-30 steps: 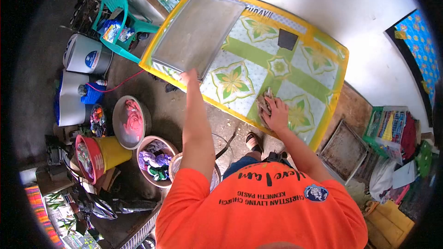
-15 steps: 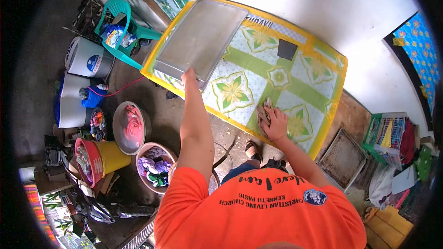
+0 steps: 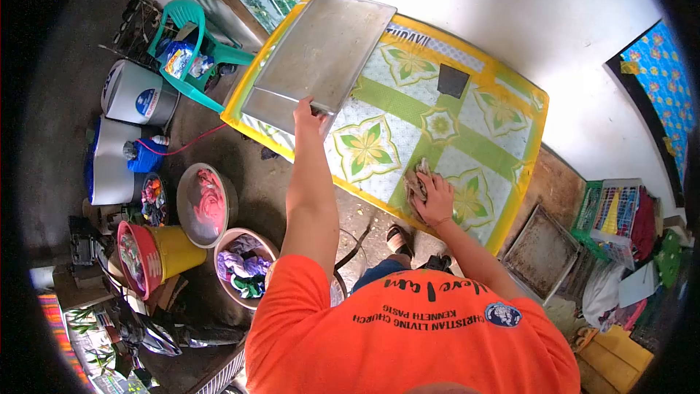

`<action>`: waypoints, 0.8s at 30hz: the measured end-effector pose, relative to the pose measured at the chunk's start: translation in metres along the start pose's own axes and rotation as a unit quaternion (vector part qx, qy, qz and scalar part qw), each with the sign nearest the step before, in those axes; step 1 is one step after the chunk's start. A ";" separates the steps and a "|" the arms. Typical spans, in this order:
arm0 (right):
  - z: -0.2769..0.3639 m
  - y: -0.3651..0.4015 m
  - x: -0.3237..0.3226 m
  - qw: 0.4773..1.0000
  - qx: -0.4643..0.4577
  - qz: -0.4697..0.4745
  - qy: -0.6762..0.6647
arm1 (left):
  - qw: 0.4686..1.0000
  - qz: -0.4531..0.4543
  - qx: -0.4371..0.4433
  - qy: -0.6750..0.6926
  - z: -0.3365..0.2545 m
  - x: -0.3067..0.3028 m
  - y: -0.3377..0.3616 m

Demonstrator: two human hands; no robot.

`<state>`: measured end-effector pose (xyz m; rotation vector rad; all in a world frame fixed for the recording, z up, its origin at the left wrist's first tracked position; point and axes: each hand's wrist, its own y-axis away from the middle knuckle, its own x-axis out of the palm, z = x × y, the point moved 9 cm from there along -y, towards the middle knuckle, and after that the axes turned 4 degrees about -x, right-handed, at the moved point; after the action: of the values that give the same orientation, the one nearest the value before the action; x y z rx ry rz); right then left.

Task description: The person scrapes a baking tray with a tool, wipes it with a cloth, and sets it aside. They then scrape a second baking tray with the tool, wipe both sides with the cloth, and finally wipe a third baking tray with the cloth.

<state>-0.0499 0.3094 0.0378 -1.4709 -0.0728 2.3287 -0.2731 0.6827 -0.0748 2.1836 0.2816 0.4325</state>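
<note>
A large grey metal tray [image 3: 321,44] lies on the far left part of the table, which has a green, white and yellow patterned cover [image 3: 368,147]. At the tray's near edge, my left hand [image 3: 309,114] is closed on the rim; some of its fingers are hidden. My right hand [image 3: 436,201] presses a crumpled brownish cloth [image 3: 416,181] onto the cover near the table's front edge, its fingers bent over the cloth.
A dark square patch [image 3: 453,81] is on the cover. To the left stand a green plastic chair [image 3: 186,47], basins of laundry [image 3: 246,266], and a yellow bucket [image 3: 179,252]. A framed panel [image 3: 543,252] leans at the right, near plastic crates [image 3: 612,215].
My left hand has shifted slightly right along the tray's near edge, and the tray has moved a little away from me. My right hand and the cloth have barely moved.
</note>
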 end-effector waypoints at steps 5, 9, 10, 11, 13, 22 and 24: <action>0.003 -0.001 -0.004 1.000 -0.006 -0.008 -0.015 | 0.996 0.056 0.065 0.011 -0.026 0.019 0.026; 0.003 0.001 -0.002 1.000 -0.007 -0.008 -0.005 | 0.954 0.232 0.107 0.156 -0.058 0.064 0.056; 0.003 0.000 -0.002 1.000 -0.005 -0.005 -0.007 | 0.948 0.249 0.132 0.148 -0.065 0.066 0.058; 0.003 0.000 -0.003 1.000 -0.002 -0.003 -0.009 | 0.941 0.267 0.157 0.138 -0.070 0.068 0.061; 0.003 0.001 -0.006 1.000 -0.001 -0.005 -0.014 | 0.929 0.290 0.171 0.154 -0.067 0.059 0.085; -0.085 -0.001 -0.024 0.958 0.170 -0.135 -0.185 | 0.918 0.317 0.171 0.167 0.035 -0.058 0.225; -0.127 -0.024 -0.063 0.942 0.266 -0.141 -0.147 | 0.927 0.296 0.168 0.156 0.063 -0.086 0.247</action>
<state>0.0928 0.2902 0.0403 -0.7905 0.2338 2.0881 -0.3151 0.4597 0.0697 2.5123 -0.1637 1.1462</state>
